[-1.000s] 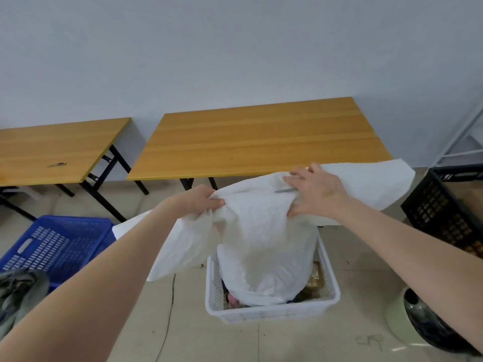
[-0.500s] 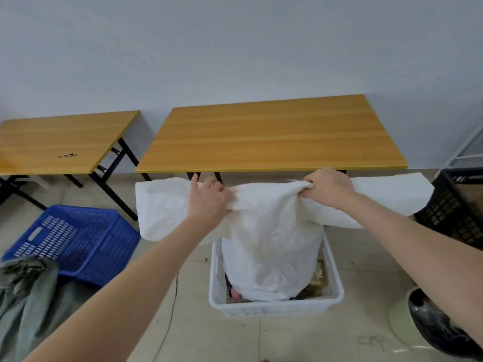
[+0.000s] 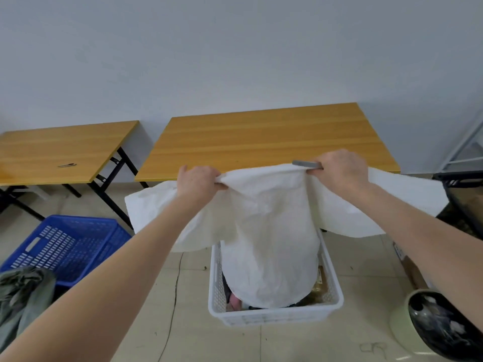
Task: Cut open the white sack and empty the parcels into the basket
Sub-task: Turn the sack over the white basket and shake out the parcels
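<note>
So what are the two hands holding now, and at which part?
Both grip the white sack by its bunched upper edge: left hand at the left, right hand at the right. The right also holds a grey tool.

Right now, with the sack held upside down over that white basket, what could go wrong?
1. The white sack is wider than the white basket at its top folds; parcels could spill onto the floor if it swings sideways.
2. The right hand also holds a grey cutter against the fabric, which might slip or nick something.
3. The left hand pinches only a bunched edge, so that grip could give way.
</note>
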`<action>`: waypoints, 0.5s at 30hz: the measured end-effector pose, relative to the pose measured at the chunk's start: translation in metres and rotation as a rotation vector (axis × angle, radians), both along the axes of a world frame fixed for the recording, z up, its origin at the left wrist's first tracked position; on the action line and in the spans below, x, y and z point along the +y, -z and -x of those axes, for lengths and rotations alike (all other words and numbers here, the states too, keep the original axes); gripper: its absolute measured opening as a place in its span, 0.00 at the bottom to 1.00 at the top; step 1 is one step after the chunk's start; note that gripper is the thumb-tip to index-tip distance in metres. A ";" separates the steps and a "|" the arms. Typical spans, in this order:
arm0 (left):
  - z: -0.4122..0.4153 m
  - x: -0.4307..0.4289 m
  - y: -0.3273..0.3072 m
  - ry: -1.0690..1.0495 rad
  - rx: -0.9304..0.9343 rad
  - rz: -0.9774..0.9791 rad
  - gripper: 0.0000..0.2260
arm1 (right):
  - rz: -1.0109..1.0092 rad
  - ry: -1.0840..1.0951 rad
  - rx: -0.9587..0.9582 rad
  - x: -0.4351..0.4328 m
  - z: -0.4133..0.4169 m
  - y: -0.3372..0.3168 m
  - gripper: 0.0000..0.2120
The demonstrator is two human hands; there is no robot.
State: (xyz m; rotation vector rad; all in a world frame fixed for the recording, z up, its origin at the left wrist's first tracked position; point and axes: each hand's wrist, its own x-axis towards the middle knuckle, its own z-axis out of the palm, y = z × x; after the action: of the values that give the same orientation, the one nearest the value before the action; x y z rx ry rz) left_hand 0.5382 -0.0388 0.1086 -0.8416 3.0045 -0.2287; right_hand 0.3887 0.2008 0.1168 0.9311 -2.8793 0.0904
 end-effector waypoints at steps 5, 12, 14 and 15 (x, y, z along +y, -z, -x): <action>0.000 0.004 -0.014 0.036 0.033 0.009 0.07 | 0.004 0.015 -0.016 0.002 0.002 -0.015 0.14; -0.002 0.004 -0.030 0.015 0.074 0.009 0.09 | 0.070 0.036 -0.076 0.004 0.000 -0.028 0.15; 0.000 0.001 -0.036 -0.006 0.150 0.036 0.10 | 0.162 0.071 -0.071 0.004 0.006 -0.034 0.12; -0.001 0.001 -0.037 0.012 0.130 0.061 0.10 | 0.154 0.073 -0.076 0.003 0.005 -0.034 0.13</action>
State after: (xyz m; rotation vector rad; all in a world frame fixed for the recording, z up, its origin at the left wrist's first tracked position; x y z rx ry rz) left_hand 0.5387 -0.0381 0.1453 -0.8776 3.1389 -0.2779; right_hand 0.3835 0.2039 0.1513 0.8114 -2.9207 0.3428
